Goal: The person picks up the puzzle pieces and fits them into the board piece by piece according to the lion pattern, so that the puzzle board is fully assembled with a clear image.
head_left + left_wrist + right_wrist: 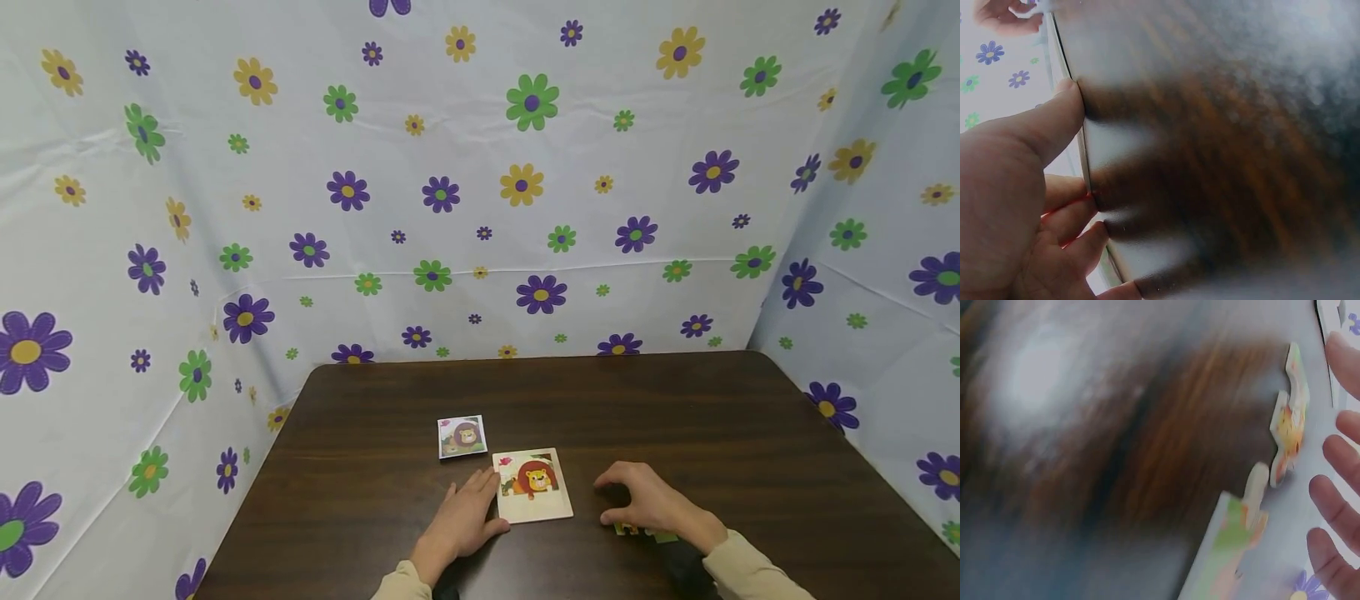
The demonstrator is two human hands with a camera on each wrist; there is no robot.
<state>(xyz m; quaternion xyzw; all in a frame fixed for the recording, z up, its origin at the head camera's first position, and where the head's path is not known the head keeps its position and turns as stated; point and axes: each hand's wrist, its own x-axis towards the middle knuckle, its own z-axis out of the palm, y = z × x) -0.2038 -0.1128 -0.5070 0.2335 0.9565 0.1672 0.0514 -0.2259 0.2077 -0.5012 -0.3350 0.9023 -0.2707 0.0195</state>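
A square wooden puzzle board (536,507) lies near the front of the table, its upper part filled with a lion picture and its lower part bare wood. My left hand (463,514) rests along the board's left side, its fingertips and thumb right at the edge. To the right, my right hand (648,498) hovers with bent, spread fingers over loose puzzle pieces (626,528), partly hidden below it. In the right wrist view, a yellow-orange puzzle piece (1291,428) and a green-cornered puzzle piece (1229,531) lie near the fingers, with nothing in their grip.
A small card (462,437) with a similar lion picture lies behind the board, to the left. The dark wooden table (360,467) is bordered at the back and sides by white flower-patterned cloth (450,317).
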